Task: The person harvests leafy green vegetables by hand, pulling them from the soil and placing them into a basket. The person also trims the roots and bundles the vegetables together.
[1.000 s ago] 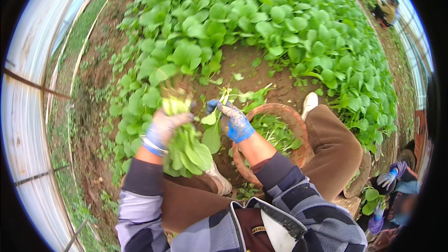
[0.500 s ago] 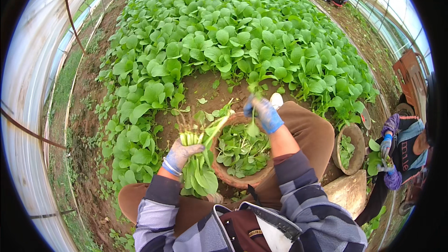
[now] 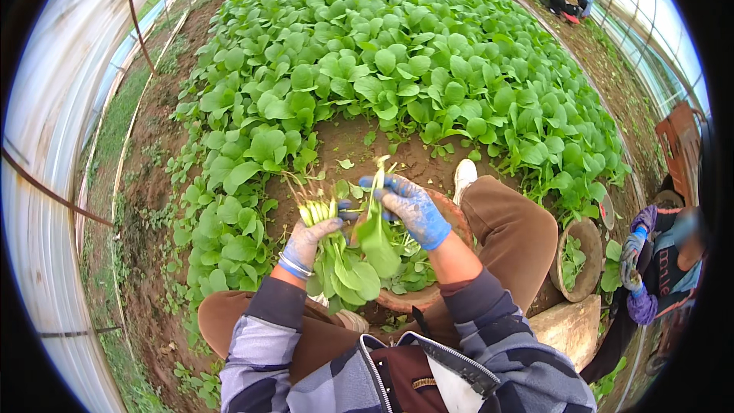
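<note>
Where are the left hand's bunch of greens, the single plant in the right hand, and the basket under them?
Bunch of greens (image 3: 340,271), head view, on its leaves.
Single plant (image 3: 378,241), head view, on its leaf.
Basket (image 3: 457,222), head view, on its rim.

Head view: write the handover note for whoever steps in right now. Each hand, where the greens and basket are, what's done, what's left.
Left hand: gloved, shut on a bunch of greens, roots up, leaves hanging down.
Right hand: blue glove, pinching a single plant by its stem beside the bunch.
Basket: round, brown, between the knees, with loose greens in it.
Done: a bare soil patch in front of the knees has been cleared.
Left: the bed of greens beyond is uncut; the single plant is not yet in the bunch.
</note>
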`<state>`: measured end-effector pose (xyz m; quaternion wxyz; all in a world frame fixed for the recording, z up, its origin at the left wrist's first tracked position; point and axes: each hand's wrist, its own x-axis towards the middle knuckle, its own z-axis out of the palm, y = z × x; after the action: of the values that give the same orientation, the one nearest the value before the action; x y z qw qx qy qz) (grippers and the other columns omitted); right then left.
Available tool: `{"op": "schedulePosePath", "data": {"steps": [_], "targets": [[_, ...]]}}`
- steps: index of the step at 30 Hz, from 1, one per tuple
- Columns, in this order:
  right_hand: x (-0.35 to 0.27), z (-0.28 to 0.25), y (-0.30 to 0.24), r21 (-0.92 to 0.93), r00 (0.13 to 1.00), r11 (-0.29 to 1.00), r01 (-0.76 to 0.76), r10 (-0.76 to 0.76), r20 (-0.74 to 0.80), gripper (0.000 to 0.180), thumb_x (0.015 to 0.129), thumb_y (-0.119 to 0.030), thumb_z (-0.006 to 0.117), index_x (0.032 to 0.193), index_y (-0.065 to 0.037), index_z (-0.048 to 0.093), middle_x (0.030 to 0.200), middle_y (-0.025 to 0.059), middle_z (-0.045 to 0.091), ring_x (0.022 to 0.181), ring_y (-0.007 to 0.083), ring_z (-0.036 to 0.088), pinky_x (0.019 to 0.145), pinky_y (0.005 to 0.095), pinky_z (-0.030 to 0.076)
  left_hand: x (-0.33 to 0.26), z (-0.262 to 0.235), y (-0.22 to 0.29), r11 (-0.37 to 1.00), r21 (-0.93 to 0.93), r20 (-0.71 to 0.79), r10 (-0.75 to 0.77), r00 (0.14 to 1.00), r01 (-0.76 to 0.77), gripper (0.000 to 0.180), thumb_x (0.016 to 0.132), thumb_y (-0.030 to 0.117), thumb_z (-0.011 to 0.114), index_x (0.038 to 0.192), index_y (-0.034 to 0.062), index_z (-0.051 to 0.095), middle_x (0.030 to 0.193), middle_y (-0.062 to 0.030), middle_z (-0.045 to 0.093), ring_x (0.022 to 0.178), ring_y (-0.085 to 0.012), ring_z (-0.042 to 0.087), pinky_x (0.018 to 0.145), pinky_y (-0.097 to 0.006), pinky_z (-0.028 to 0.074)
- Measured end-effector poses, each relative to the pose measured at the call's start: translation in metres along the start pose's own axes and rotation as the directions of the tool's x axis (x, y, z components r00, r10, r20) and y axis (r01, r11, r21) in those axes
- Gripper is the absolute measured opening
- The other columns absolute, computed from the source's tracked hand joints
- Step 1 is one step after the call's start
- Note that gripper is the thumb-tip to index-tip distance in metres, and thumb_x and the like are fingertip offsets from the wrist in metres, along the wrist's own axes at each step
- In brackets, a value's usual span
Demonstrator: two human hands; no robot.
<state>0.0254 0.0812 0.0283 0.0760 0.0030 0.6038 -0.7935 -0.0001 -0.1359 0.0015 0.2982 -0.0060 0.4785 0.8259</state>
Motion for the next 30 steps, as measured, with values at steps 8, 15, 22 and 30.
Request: {"op": "schedulePosePath", "data": {"steps": [8,15,22,30], "targets": [[0.022,0.057,0.04,-0.441,0.993,0.89,0.113,-0.082,0.09,0.041,0.085,-0.009,0.062,0.123,-0.001,0.048,0.096,0.0054,0.059,0.086,0.0106,0.054,0.08,0.0255,0.045,0.011,-0.013,-0.011,0.973,-0.033,-0.16,0.222,0.962,-0.23,0.036,0.082,0.011,0.068,0.114,0.0017,0.057,0.103,-0.0056,0.064,0.089,-0.0145,0.062,0.082,-0.027,0.049],[0.042,0.067,0.02,-0.155,0.987,0.987,-0.052,0.075,0.143,0.032,0.086,-0.011,0.06,0.117,-0.003,0.055,0.099,0.0045,0.06,0.085,0.0121,0.056,0.077,0.0265,0.048,-0.004,-0.037,0.034,0.968,0.169,-0.248,0.225,0.942,-0.187,0.031,0.076,0.008,0.069,0.105,0.0002,0.061,0.091,-0.0078,0.067,0.082,-0.0172,0.064,0.073,-0.028,0.052],[0.097,0.031,0.147,-0.133,0.942,0.94,-0.315,0.326,0.074,0.017,0.092,-0.015,0.05,0.101,-0.005,0.061,0.089,0.0028,0.063,0.071,0.0103,0.056,0.063,0.0254,0.048,-0.043,-0.121,0.134,0.898,0.098,-0.314,0.436,0.843,-0.428,0.036,0.083,0.024,0.063,0.108,-0.0011,0.056,0.077,-0.0064,0.059,0.066,-0.0149,0.055,0.064,-0.027,0.047],[0.077,0.11,0.332,-0.034,0.4,0.451,-0.892,0.822,0.407,0.031,0.092,-0.026,0.047,0.096,-0.001,0.065,0.083,0.0072,0.067,0.069,0.0155,0.063,0.061,0.028,0.05,-0.122,-0.216,0.168,0.709,0.044,-0.53,0.613,0.585,-0.704,0.038,0.087,0.028,0.06,0.112,0.0024,0.047,0.079,-0.0011,0.047,0.072,-0.0123,0.049,0.073,-0.027,0.046]]}}
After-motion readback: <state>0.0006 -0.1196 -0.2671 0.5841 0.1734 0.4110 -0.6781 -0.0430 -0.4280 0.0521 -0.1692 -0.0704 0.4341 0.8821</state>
